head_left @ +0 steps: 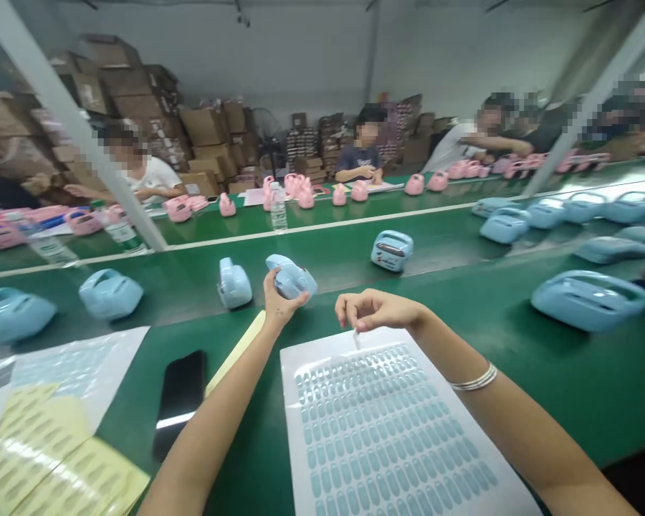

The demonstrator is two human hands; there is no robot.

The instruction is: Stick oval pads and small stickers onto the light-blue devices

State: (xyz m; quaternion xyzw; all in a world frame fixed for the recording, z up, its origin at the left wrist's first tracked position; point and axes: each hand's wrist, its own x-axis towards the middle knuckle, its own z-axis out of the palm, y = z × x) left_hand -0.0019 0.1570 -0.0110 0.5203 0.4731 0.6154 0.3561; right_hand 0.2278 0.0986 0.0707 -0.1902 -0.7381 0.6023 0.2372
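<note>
My left hand (279,301) is closed around a light blue plastic housing (293,278), held up above the green table. My right hand (373,310) pinches a small pale sticker (356,338) between thumb and fingers, just above the top edge of a white sticker sheet (392,430) covered in rows of blue oval stickers. A silver bracelet (476,380) sits on my right wrist. The two hands are a short way apart.
More blue housings lie on the green belt at left (110,292), centre (233,283), (391,251) and right (591,299). A black phone (181,398) and used yellow backing sheets (54,459) lie at left. Several people sit across the belt with pink housings (301,190) and a water bottle (278,206).
</note>
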